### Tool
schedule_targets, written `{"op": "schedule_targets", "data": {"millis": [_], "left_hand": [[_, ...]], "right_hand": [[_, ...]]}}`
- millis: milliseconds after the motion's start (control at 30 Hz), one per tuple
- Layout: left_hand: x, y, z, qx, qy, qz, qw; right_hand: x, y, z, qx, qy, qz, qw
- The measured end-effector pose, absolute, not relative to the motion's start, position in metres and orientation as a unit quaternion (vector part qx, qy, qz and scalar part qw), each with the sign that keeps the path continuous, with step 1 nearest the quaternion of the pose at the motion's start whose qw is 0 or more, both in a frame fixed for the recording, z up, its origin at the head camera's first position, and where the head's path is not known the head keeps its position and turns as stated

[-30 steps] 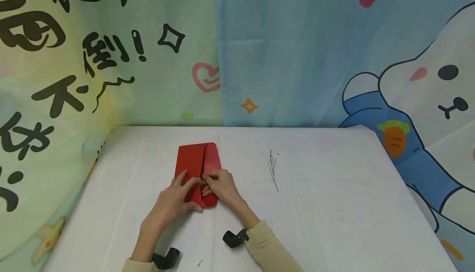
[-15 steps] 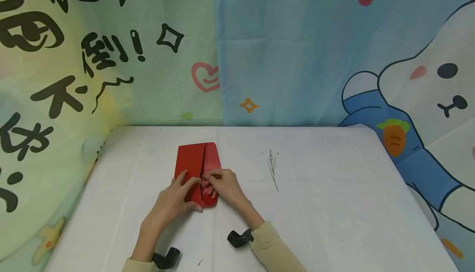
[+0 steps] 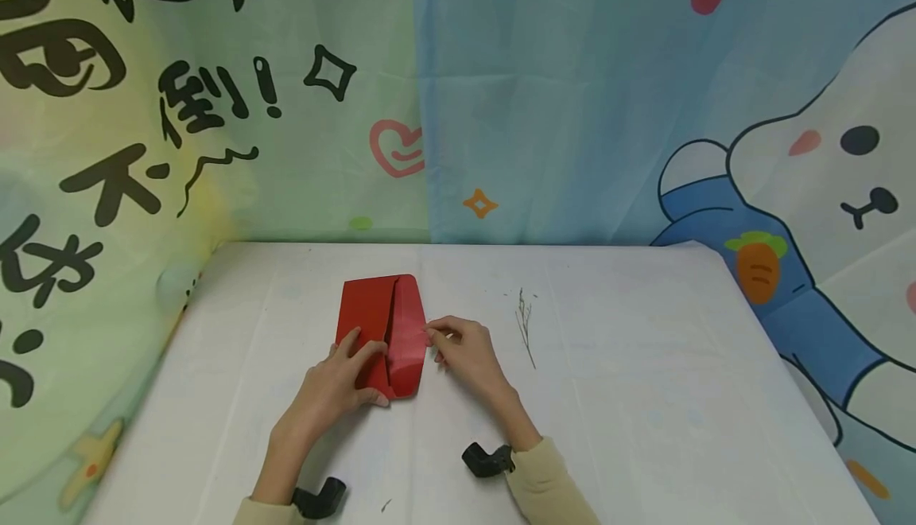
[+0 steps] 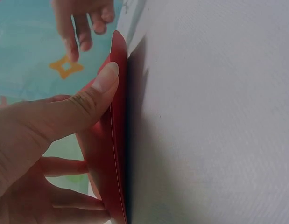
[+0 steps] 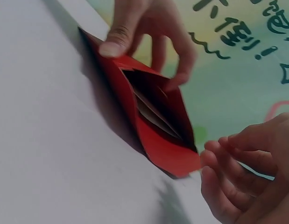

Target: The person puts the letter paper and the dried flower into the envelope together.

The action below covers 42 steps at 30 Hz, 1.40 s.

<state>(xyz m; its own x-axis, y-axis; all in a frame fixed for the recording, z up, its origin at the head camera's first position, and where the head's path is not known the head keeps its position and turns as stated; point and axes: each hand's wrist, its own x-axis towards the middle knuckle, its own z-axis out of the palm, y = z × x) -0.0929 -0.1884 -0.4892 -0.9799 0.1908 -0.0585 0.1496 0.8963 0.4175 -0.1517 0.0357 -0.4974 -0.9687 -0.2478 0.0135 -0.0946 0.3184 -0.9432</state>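
A red envelope (image 3: 366, 310) lies on the white table with its flap (image 3: 408, 338) folded out to the right. My left hand (image 3: 336, 382) grips it at the near side, with the thumb on the near edge and the fingers spread over the front. In the right wrist view its mouth gapes, and something pale like paper (image 5: 156, 116) shows inside. My right hand (image 3: 465, 354) is just off the flap's right edge, fingertips loosely bent and very close to it. Nothing shows between those fingers in the left wrist view; whether they touch the flap I cannot tell.
A thin dried sprig (image 3: 525, 326) lies to the right of the envelope, with tiny crumbs by its tip. Another small fragment (image 3: 386, 505) is near the front edge. Behind the table hangs a printed cloth (image 3: 544, 95). Black camera mounts (image 3: 488, 460) sit on both wrists.
My right hand has drawn back from the envelope's mouth, rightward across the flap to its outer edge, uncovering the flap. The left hand and the envelope have stayed put.
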Motion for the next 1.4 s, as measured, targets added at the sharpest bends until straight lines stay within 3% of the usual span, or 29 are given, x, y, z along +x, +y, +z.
{"op": "schedule_targets", "data": {"millis": [367, 700, 900, 1100, 1233, 1400], "left_hand": [[-0.091, -0.189, -0.489, 0.084, 0.970, 0.221, 0.051], [-0.090, -0.189, -0.490, 0.082, 0.970, 0.222, 0.051], [-0.091, -0.187, -0.490, 0.080, 0.972, 0.215, 0.059], [-0.092, -0.186, -0.487, 0.077, 0.973, 0.211, 0.062], [-0.094, -0.185, -0.487, 0.075, 0.973, 0.209, 0.065], [-0.094, -0.186, -0.487, 0.074, 0.973, 0.206, 0.072]], "right_hand": [[-0.158, 0.069, -0.484, -0.050, 0.890, -0.444, -0.088], [-0.166, 0.102, -0.478, 0.005, 0.925, -0.360, -0.120], [-0.168, 0.122, -0.477, 0.065, 0.940, -0.321, -0.098], [-0.169, 0.135, -0.480, 0.118, 0.943, -0.312, -0.019], [-0.169, 0.137, -0.484, 0.122, 0.948, -0.292, 0.037], [-0.167, 0.134, -0.489, 0.102, 0.955, -0.273, 0.047]]}}
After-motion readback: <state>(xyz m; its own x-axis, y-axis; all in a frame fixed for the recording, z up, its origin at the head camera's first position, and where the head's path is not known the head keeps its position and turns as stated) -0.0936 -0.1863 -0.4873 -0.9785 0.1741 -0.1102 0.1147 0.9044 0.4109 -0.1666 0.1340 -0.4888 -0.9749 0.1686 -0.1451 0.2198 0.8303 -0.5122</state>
